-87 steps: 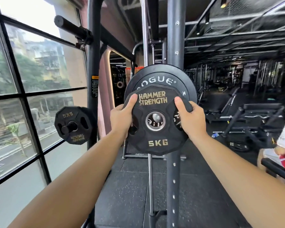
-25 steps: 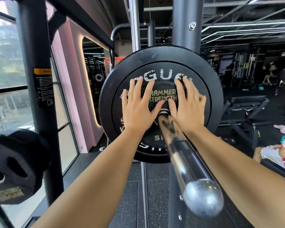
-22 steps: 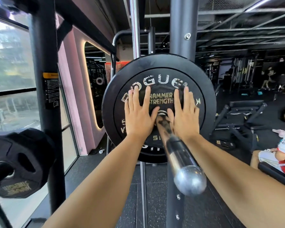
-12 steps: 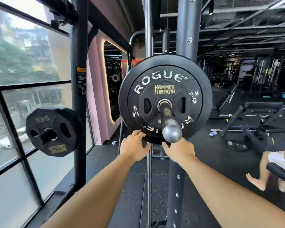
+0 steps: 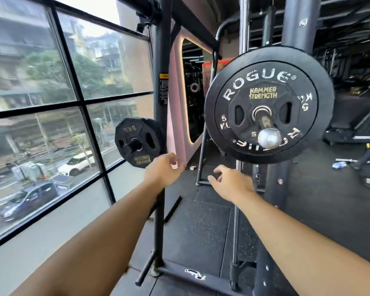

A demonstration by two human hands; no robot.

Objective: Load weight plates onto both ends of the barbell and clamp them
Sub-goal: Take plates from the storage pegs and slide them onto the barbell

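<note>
Fingers (image 5: 177, 164) of the left hand (image 5: 162, 170) are loosely curled and pinch nothing, and the fingers (image 5: 219, 170) of the right hand (image 5: 231, 185) are slightly spread and bent, equally bare; both hands hover in the air. Up and to the right of the right fingertips juts the chrome barbell sleeve (image 5: 269, 138), and on it sit the task's things: a small black eight-sided rubber plate (image 5: 263, 94) lettered in gold, flat against a large round black bumper plate (image 5: 320, 88) with white lettering behind it. No collar or clamp shows on the bare sleeve in front of them, nor anywhere else in view, so I judge this end loaded but not yet locked; the bar's other end is out of sight. Just above and left of the left fingers a spare black eight-sided plate (image 5: 129, 130), marked 5KG, hangs on a storage peg of the dark steel rack upright (image 5: 161, 82). It looks dense, rigid and moderately heavy, with a matt coat that should not slip much; the two oval slots beside its hub are the natural holds, and it probably has to slide straight off the peg before its weight comes into the hands. That upright runs right behind the left wrist and could catch knuckles, while the jutting sleeve end above the right hand is easy to bump in turning. Farther left of the left hand is the black-framed window (image 5: 81, 103); below both hands lie the black rubber floor tiles (image 5: 201, 221) and the rack's floor bar (image 5: 179, 272), a likely trip point.
</note>
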